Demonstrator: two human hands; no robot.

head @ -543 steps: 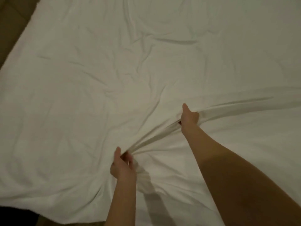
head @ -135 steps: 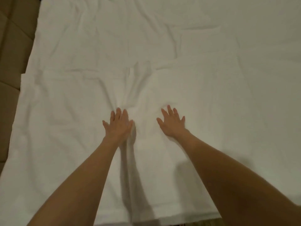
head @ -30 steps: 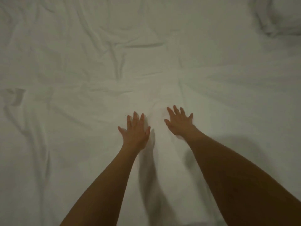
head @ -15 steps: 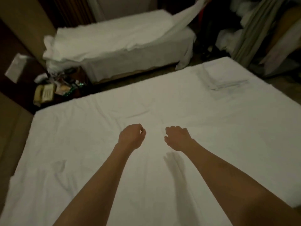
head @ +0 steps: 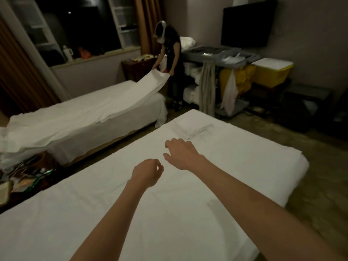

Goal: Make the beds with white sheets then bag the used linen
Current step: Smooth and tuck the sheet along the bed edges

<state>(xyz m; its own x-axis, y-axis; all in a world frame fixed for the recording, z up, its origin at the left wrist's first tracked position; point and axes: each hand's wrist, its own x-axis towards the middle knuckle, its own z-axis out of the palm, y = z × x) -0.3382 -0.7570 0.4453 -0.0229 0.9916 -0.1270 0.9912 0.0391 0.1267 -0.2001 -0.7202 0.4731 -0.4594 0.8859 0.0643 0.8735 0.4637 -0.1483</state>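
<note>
White sheet [head: 188,213] flat | left hand [head: 146,175] above it, fingers loosely curled (empty) | right hand [head: 181,155] fingers relaxed

The room is dimly lit. A dark window [head: 75,29] occupies the far wall, flanked by brown curtains [head: 148,21]. A dark wall-mounted television [head: 246,23] hangs on the right-hand wall. Below it stands a grey housekeeping cart [head: 216,76], with a yellow lidded bin [head: 271,71] just beside it. A low cabinet [head: 139,69], possibly wooden, stands in the far corner. The floor [head: 310,166] appears carpeted.
</note>
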